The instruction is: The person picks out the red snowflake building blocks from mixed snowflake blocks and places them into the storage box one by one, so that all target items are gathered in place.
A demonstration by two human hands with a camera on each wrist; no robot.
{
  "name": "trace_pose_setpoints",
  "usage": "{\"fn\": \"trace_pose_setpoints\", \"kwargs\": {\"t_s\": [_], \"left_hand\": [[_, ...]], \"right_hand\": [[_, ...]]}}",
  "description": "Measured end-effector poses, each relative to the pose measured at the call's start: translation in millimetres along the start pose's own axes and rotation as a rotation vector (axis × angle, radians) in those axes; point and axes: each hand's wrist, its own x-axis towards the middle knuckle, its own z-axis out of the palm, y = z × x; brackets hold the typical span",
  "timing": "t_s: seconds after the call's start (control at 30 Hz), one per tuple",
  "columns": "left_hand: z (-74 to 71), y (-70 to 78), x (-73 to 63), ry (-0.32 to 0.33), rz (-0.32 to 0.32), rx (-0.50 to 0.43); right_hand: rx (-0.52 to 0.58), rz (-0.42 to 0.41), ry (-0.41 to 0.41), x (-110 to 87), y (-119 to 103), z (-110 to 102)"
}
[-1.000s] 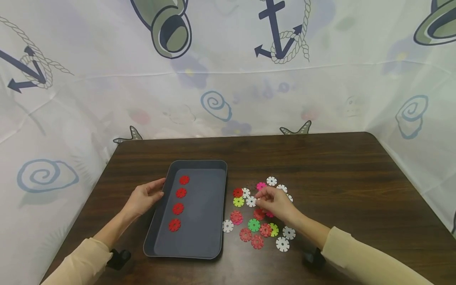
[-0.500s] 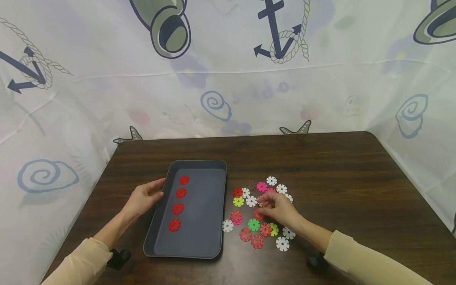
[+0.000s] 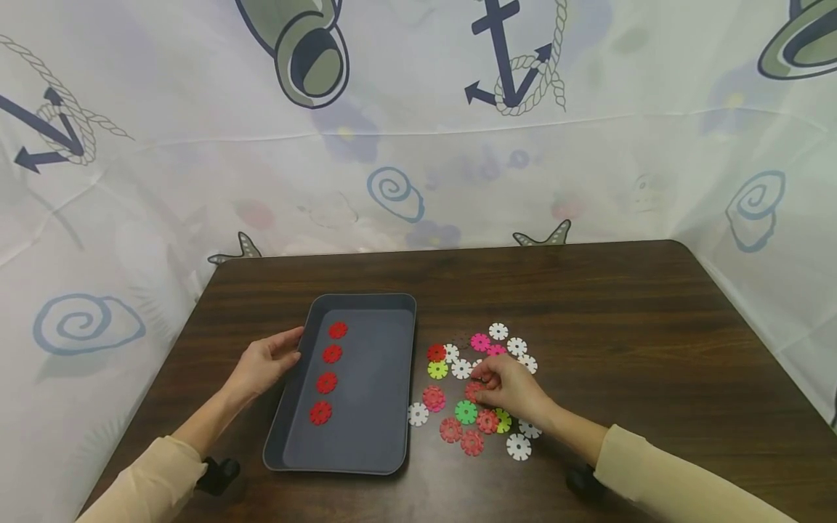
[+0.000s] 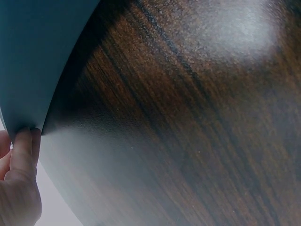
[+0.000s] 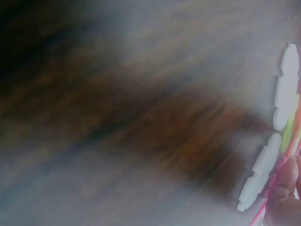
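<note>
A dark grey baking tray lies left of the table's middle, with a column of several red interlocking discs along its left side. At the tray's left edge, my left hand rests fairly straight fingers against the outer wall; the left wrist view shows its fingertips touching that side. My right hand is low over the loose notched discs. Its thumb and index finger pinch a red disc, partly covered by the fingers. In the right wrist view, white discs show beside its thumb.
Loose discs surround my right hand: white, green, yellow, pink and red. One white disc lies close by the tray's right wall. A printed curtain hangs behind the wooden table.
My right hand has shifted slightly right and down from near the white discs to the red disc, and its fingers have curled in. The left hand and tray stay put.
</note>
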Motion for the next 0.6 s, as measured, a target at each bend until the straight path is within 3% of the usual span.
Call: {"fn": "trace_pose_setpoints", "kwargs": {"t_s": [0.6], "left_hand": [[0.5, 1.1, -0.2, 0.001, -0.006, -0.005]], "right_hand": [[-0.113, -0.049, 0.017, -2.1, -4.7, 3.9]]}}
